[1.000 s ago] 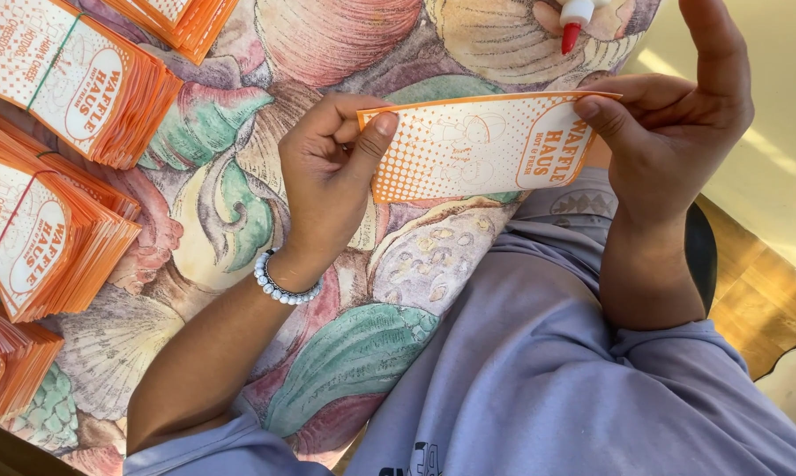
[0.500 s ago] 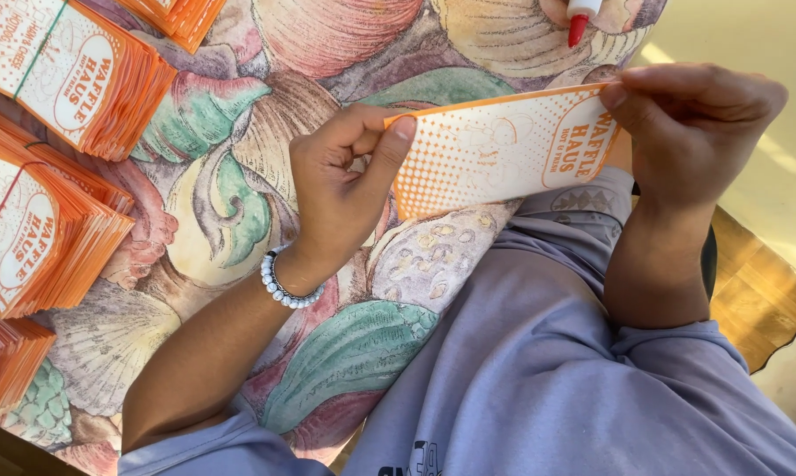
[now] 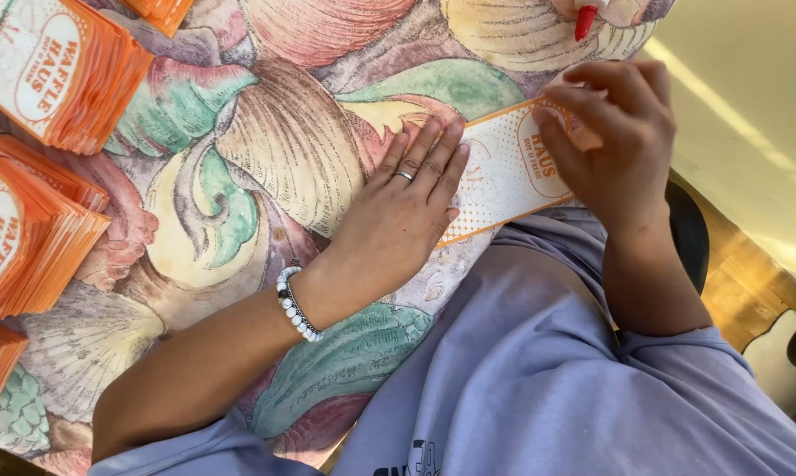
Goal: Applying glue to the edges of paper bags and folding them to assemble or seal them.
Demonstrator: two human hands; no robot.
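Paper sleeve (image 3: 511, 167), orange and white, lies flat on the tablecloth (image 3: 265, 159) near the table's edge, and much of it is covered: the left hand (image 3: 398, 220) hides its near end and the right hand (image 3: 614, 145) hides its far end, so only the middle stretch shows. The printing on it is partly under the fingers. At the top edge a red-tipped object (image 3: 585, 22) is cut off by the frame, and what it belongs to cannot be told. The stacks of orange sleeves (image 3: 54, 70) on the left side are also cut off by the frame, one pile at the top showing only a corner.

The left hand lies palm down, fingers straight and close together, pressing flat on the sleeve and the cloth beside it; a ring sits on one finger and a white bead bracelet (image 3: 296, 304) circles the wrist. The right hand is curled, fingertips bent down onto the sleeve's far end; whether it pinches the edge or only presses on it cannot be told. A lilac shirt (image 3: 539, 370) fills the lower part of the view.
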